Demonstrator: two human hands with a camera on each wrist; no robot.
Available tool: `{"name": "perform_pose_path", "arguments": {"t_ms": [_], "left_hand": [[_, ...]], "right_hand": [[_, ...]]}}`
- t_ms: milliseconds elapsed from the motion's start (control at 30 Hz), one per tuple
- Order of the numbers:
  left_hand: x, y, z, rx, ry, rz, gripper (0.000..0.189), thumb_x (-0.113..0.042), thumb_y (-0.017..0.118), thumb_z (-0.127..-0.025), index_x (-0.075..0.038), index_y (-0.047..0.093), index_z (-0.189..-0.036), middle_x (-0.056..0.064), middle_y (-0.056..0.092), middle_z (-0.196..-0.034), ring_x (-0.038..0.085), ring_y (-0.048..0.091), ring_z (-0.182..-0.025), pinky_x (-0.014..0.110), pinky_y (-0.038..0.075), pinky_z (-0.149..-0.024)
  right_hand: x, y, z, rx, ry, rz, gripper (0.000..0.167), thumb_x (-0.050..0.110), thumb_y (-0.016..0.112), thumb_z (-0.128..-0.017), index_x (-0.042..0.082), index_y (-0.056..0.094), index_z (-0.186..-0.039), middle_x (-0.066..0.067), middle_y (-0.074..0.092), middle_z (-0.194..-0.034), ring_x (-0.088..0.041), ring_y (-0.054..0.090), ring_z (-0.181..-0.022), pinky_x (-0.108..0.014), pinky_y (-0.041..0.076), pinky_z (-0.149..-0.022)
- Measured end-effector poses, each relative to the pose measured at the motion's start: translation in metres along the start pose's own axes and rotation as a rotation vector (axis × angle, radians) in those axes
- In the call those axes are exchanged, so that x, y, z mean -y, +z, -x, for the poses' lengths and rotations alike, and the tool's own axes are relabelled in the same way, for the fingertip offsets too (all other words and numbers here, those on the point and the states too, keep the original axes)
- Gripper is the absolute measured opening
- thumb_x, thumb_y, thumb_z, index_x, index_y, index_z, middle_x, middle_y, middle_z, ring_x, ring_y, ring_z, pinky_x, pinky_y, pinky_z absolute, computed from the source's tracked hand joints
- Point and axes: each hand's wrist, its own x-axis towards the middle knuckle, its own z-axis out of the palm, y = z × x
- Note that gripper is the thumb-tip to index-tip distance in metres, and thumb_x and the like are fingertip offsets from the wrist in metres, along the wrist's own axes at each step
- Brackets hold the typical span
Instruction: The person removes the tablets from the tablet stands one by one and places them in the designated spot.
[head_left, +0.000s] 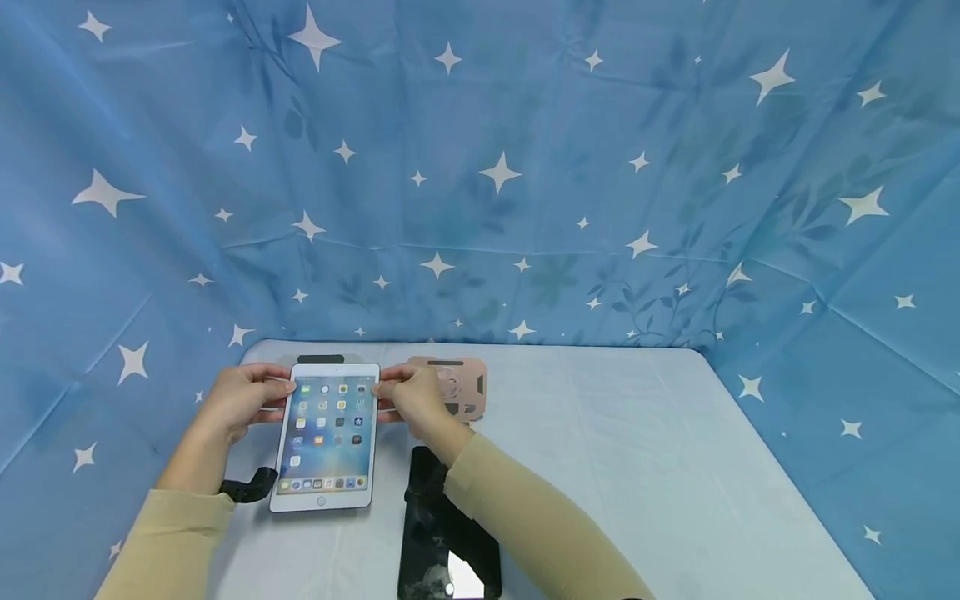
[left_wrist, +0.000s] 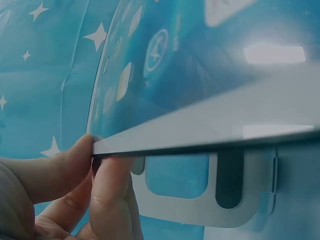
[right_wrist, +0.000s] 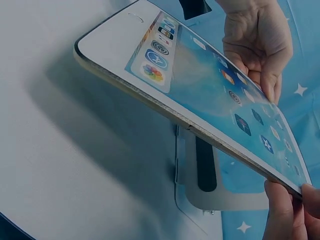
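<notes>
A white-framed tablet [head_left: 330, 433], its screen lit with app icons, leans tilted over a grey metal stand [right_wrist: 191, 187] with dark pads. My left hand [head_left: 238, 398] pinches the tablet's left edge near the top, thumb on the front and fingers behind. On the opposite edge, my right hand [head_left: 415, 398] pinches the tablet at about the same height. The stand's plate [left_wrist: 252, 212] shows behind and below the tablet in the left wrist view. In the head view only a dark padded strip [head_left: 321, 359] peeks over the tablet's top; the rest is hidden.
A pink tablet case [head_left: 472, 387] with a round ring lies behind my right hand. A black tablet [head_left: 431, 533] rests on the white table [head_left: 615, 467] under my right forearm. A blue star-patterned curtain [head_left: 555, 208] surrounds the table's back and sides.
</notes>
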Motion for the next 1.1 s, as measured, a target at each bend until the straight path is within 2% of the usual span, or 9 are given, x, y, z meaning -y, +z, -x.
{"name": "perform_pose_path", "arguments": {"t_ms": [633,1100], "left_hand": [[0.012,0.008,0.009,0.012,-0.009,-0.027,0.044,-0.016,0.069,-0.105,0.008,0.058,-0.140,-0.003,0.073,-0.094,0.010,0.071,-0.082,0.030,0.068,-0.070],[0.022,0.011,0.010,0.009,-0.042,-0.014,0.041,-0.013,0.068,-0.105,0.009,0.059,-0.139,-0.002,0.072,-0.089,0.011,0.069,-0.079,0.030,0.067,-0.066]], "right_hand": [[-0.016,-0.003,0.010,0.030,0.024,-0.023,0.013,0.004,0.080,-0.094,0.011,0.077,-0.104,-0.009,0.076,-0.096,-0.017,0.074,-0.072,-0.030,0.067,-0.060],[-0.026,0.000,0.014,0.011,0.012,-0.002,0.012,0.003,0.080,-0.093,0.009,0.076,-0.102,-0.008,0.075,-0.093,-0.017,0.072,-0.070,-0.030,0.066,-0.059]]}}
